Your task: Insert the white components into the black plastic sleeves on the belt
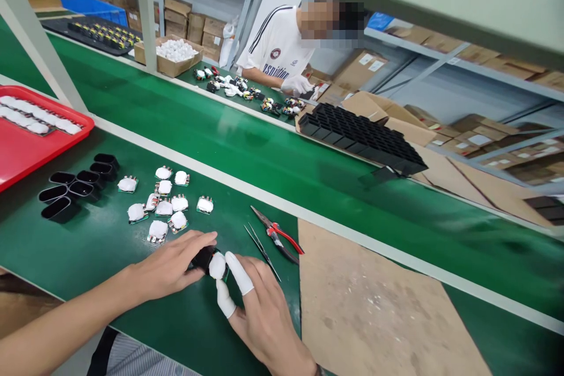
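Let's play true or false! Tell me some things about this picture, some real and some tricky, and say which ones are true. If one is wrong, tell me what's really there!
1. The left hand holds a black case. True.
2. The pliers are in the red tray. False: the pliers lie on the green worktop, next to the tweezers.
3. The right hand has white covers on two of its fingers. True.
4. The person across the belt wears a red shirt. False: the shirt is white with dark stripes.
5. The right hand pinches a white-topped circuit board. True.
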A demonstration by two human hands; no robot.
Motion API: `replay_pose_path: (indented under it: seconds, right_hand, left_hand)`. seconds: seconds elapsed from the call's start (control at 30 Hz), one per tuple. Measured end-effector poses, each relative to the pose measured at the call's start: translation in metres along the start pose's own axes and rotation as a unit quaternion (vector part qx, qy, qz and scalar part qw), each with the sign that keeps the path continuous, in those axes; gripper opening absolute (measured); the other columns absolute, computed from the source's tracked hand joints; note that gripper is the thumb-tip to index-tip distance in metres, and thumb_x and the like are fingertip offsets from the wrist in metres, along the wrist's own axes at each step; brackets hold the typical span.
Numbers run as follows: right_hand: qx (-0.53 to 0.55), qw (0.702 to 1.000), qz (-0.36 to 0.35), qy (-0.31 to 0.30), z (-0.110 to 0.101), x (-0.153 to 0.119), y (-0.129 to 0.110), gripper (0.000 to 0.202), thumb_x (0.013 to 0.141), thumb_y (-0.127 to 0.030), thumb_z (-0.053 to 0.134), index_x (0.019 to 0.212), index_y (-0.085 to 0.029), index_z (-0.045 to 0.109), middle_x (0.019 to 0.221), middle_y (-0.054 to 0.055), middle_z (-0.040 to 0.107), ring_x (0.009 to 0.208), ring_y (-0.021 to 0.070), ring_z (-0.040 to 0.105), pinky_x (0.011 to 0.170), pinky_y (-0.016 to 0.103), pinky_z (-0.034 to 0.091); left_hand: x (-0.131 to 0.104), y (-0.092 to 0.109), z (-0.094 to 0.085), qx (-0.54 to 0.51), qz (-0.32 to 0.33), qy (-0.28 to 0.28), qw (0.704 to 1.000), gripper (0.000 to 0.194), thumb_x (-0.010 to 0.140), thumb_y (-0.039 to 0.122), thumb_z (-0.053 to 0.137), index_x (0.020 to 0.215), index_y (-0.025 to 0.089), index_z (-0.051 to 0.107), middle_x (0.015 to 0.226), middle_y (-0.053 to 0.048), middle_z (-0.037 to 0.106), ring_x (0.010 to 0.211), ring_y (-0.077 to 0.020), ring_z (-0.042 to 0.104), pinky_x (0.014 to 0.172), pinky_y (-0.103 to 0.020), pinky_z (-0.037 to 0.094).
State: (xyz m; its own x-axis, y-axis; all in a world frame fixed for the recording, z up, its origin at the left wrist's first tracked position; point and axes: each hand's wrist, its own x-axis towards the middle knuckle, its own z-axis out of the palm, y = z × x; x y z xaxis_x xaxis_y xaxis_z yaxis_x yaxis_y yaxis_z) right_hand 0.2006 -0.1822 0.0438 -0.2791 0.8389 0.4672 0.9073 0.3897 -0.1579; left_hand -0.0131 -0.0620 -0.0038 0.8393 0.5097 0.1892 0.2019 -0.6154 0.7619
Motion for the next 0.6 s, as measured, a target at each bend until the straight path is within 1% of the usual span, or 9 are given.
replay_pose_path:
  seconds: [0.13,0.27,0.47,0.6]
  right_hand:
    - [-0.005,1.000,-0.005,-0.011,0.001,0.000,0.001,0.050,0.098,-0.011,0.057,0.147,-0.003,0.047,0.123,0.019,0.068,0.108,0.0311,0.059,0.089,0.046,0.058]
    - [0.003,1.000,0.000,-0.018,0.001,0.003,0.002,0.051,0.099,-0.012,0.057,0.148,-0.003,0.045,0.122,0.018,0.069,0.106,0.0304,0.059,0.088,0.045,0.059]
    - [0.010,1.000,0.006,-0.015,-0.007,0.009,0.001,0.047,0.101,-0.014,0.055,0.146,-0.004,0.047,0.119,0.017,0.070,0.103,0.0293,0.060,0.086,0.044,0.059]
    - [0.002,1.000,0.005,-0.026,-0.011,0.012,0.000,0.044,0.103,-0.014,0.050,0.145,-0.004,0.048,0.119,0.018,0.070,0.103,0.0296,0.061,0.086,0.045,0.059]
  left_hand:
    - [0.001,0.000,0.000,0.006,-0.005,0.000,1.000,0.077,0.099,0.010,0.058,0.163,0.033,0.021,0.143,-0.011,0.060,0.133,-0.0271,0.060,0.111,-0.051,0.055]
    - [0.000,-0.001,0.001,0.017,0.006,0.012,1.000,0.076,0.101,0.013,0.059,0.163,0.033,0.021,0.142,-0.011,0.061,0.132,-0.0271,0.061,0.110,-0.052,0.055]
    - [0.000,-0.003,0.003,0.021,0.005,0.018,1.000,0.074,0.101,0.015,0.060,0.163,0.032,0.023,0.143,-0.011,0.062,0.133,-0.0273,0.061,0.111,-0.051,0.055]
    - [0.000,-0.002,0.004,0.028,0.001,0.023,0.999,0.072,0.101,0.017,0.060,0.162,0.031,0.024,0.142,-0.011,0.063,0.132,-0.0270,0.062,0.110,-0.050,0.056]
